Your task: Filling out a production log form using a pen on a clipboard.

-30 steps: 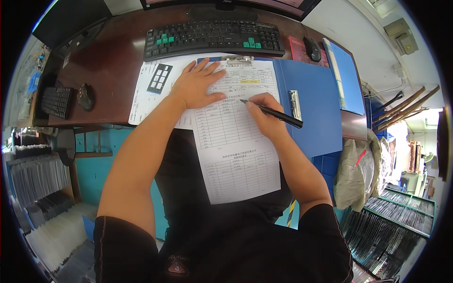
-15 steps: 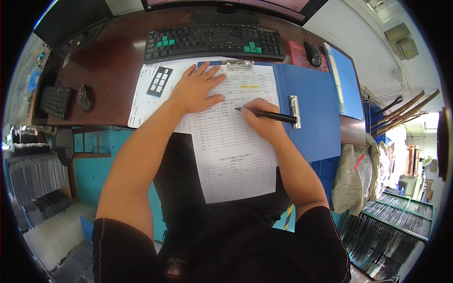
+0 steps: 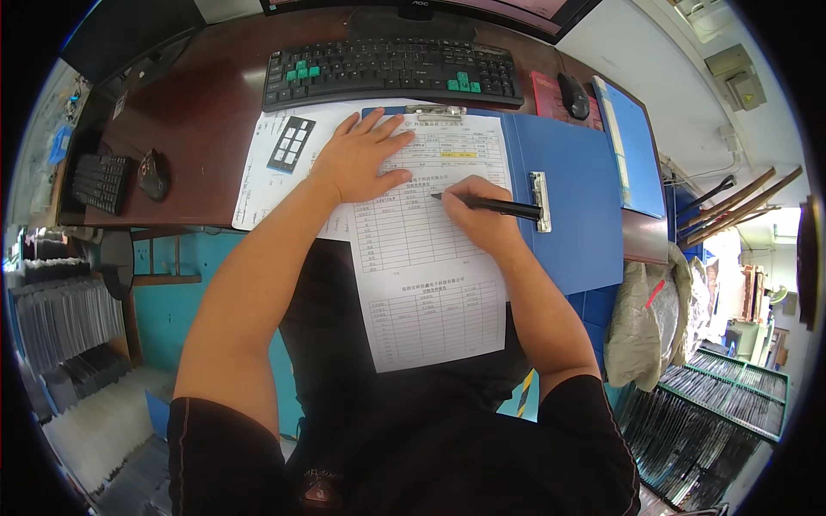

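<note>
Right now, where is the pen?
In the head view, the pen is in the right hand, tip on the form, just left of the blue folder's metal clip.

1. An office desk inside a workshop or factory; the brown desk [image 3: 206, 120] carries a black keyboard [image 3: 391, 73], a mouse [image 3: 574, 95] and the foot of a monitor [image 3: 413, 10].
2. Paperwork shows it too; a printed form [image 3: 430, 275] lies on an open blue folder [image 3: 572, 206], with a second keyboard [image 3: 99, 182] and mouse [image 3: 153, 175] at the left.
3. The factory side: green crates [image 3: 731, 404] of dark flat parts at the right; stacked trays [image 3: 64, 327] at the left.
</note>
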A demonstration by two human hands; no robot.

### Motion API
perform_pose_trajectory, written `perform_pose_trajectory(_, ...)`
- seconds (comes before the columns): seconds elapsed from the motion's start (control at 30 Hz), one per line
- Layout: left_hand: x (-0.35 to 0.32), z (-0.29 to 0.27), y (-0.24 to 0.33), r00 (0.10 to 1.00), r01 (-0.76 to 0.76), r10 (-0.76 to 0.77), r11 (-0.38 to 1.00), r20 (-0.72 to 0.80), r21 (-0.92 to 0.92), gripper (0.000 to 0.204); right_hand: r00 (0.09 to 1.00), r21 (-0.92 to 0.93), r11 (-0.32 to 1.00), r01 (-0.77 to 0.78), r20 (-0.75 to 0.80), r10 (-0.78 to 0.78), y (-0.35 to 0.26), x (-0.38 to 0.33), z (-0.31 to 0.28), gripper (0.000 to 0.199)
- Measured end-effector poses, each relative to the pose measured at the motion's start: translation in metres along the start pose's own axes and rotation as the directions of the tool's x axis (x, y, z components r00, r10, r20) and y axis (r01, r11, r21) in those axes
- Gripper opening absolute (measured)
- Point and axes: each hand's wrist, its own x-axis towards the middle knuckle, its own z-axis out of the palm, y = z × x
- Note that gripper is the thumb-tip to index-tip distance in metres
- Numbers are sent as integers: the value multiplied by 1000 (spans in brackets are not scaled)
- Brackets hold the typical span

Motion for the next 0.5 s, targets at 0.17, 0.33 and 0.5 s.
perform_pose_trajectory(0.17,0,1,0,1000,-6,6,1000,-12,-2,62,1000,8,1000,-4,18,4,2,0,0,13)
perform_pose_trajectory(0.33,0,0,0,999,14,-14,1000,32,15,62,1000,-4,1000,-13,1,13,1,0,-1,13)
perform_pose_trajectory(0.5,0,0,1,1000,4,-4,1000,15,9,63,1000,12,1000,-16,3,16,2,0,0,13)
